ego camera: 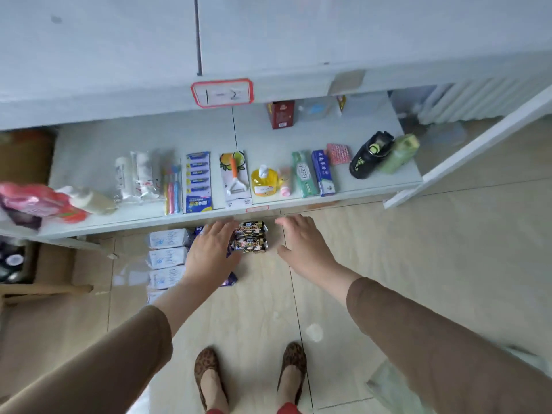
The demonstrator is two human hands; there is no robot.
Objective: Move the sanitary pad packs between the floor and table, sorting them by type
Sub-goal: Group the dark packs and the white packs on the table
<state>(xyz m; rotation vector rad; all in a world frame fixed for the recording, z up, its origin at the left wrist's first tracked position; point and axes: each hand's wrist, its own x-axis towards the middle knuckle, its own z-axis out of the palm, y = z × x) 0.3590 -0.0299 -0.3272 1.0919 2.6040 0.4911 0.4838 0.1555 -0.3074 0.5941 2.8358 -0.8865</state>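
Observation:
Two black-and-gold sanitary pad packs (250, 236) lie side by side on the tiled floor just below the front edge of the low shelf (209, 215). My left hand (212, 251) hovers beside them on the left, fingers spread, over purple packs (230, 278) that it mostly hides. My right hand (301, 245) is open to the right of the black packs, not touching them. A column of white-and-blue packs (168, 258) lies on the floor further left.
The shelf carries toothbrushes (171, 189), a blue card of batteries (198, 182), a peeler, a yellow bottle (264, 182), toothpaste boxes (313, 173), a black shoe (369, 155) and pink packs (38, 203) at the left end. Cardboard boxes (44, 264) stand at the left. My feet (251, 375) are below.

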